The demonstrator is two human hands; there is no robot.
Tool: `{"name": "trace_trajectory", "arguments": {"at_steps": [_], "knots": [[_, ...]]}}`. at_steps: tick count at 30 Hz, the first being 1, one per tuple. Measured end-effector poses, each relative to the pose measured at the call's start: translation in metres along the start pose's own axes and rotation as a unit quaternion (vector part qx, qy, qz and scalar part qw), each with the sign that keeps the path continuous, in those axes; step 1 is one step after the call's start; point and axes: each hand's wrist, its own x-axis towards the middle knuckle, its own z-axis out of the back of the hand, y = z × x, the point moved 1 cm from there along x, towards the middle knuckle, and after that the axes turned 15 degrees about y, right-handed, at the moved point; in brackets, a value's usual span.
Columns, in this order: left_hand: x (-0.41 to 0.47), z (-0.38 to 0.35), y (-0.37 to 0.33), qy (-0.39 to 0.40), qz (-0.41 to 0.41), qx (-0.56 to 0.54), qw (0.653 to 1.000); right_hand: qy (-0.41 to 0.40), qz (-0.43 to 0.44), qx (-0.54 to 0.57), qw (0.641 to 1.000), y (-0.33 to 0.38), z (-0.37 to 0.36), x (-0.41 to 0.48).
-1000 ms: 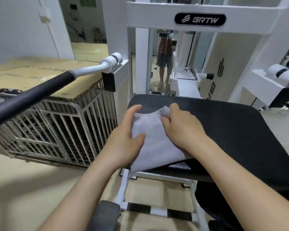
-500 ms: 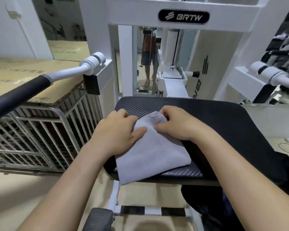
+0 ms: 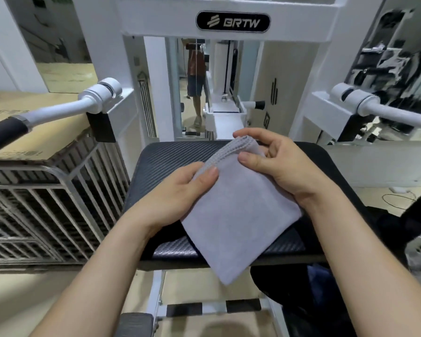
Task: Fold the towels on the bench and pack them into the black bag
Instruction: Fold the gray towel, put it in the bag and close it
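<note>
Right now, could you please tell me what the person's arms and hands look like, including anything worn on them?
Both arms are bare as far up as the view shows, with no sleeve in sight. The left hand and right hand wear no gloves, and no rings, watch or bracelet are visible. The fingernails look short and unpainted.

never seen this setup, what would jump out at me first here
Dead centre, both hands grip a folded grey towel: left hand on its near-left edge, right hand pinching the stitched far corner. It is held over a black padded bench, under a white frame's BRTW badge.
</note>
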Motion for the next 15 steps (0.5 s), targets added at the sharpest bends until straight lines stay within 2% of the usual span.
{"name": "trace_trajectory", "arguments": {"at_steps": [1,2,4,5,6,7,8,9,10,11,12,15], "knots": [[0.005,-0.011,0.001,-0.031,-0.023,0.046,0.998,-0.034,-0.020,-0.093,0.995,0.001,0.006,-0.006],[0.011,-0.022,0.003,-0.071,-0.043,0.092,0.992,-0.084,-0.039,-0.210,0.973,-0.001,0.012,-0.013],[0.019,-0.044,-0.001,-0.159,-0.083,0.158,0.971,-0.220,-0.038,-0.414,0.883,-0.003,0.019,-0.029],[0.021,-0.057,-0.006,-0.190,-0.107,0.161,0.963,-0.280,-0.018,-0.459,0.843,-0.002,0.019,-0.041],[0.023,-0.071,-0.012,-0.214,-0.131,0.154,0.956,-0.310,-0.010,-0.454,0.835,0.000,0.021,-0.054],[0.025,-0.086,-0.017,-0.230,-0.154,0.156,0.948,-0.301,-0.023,-0.401,0.865,0.002,0.025,-0.068],[0.027,-0.104,-0.022,-0.236,-0.175,0.177,0.939,-0.245,-0.051,-0.304,0.919,0.005,0.027,-0.081],[0.030,-0.125,-0.026,-0.229,-0.191,0.210,0.931,-0.155,-0.081,-0.188,0.967,0.008,0.027,-0.096],[0.033,-0.147,-0.028,-0.211,-0.199,0.242,0.926,-0.073,-0.100,-0.095,0.988,0.010,0.028,-0.112],[0.036,-0.170,-0.029,-0.187,-0.199,0.272,0.923,-0.027,-0.094,-0.045,0.994,0.009,0.033,-0.127],[0.040,-0.190,-0.028,-0.162,-0.194,0.296,0.921,-0.019,-0.073,-0.025,0.997,0.005,0.040,-0.141],[0.049,-0.243,-0.017,-0.062,-0.180,0.322,0.927,-0.142,-0.072,-0.044,0.986,-0.028,0.078,-0.174]]}}
